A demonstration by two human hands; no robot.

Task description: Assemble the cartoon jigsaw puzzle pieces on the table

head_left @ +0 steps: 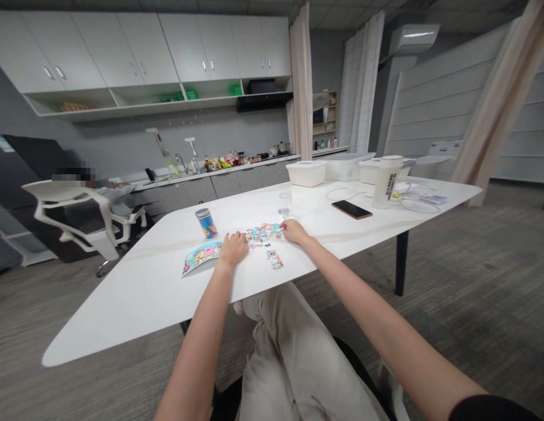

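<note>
A pile of small, colourful puzzle pieces (262,233) lies on the white table between my hands. My left hand (234,250) rests at the pile's left side, fingers bent and slightly apart, next to a curled picture sheet (200,255). At the right edge of the pile, the fingers of my right hand (295,231) are pinched together on what looks like a puzzle piece, mostly hidden by the fingertips. Nearer to me lies a small joined section of puzzle (274,259). A few loose pieces (257,245) sit just above it.
Behind the sheet stands a blue printed can (206,223). A clear container (285,204) is beyond the pile. To the right are a phone (351,209), a pale tumbler (387,182), cables and white bins (306,174). A person sits by a white chair (85,207) at left.
</note>
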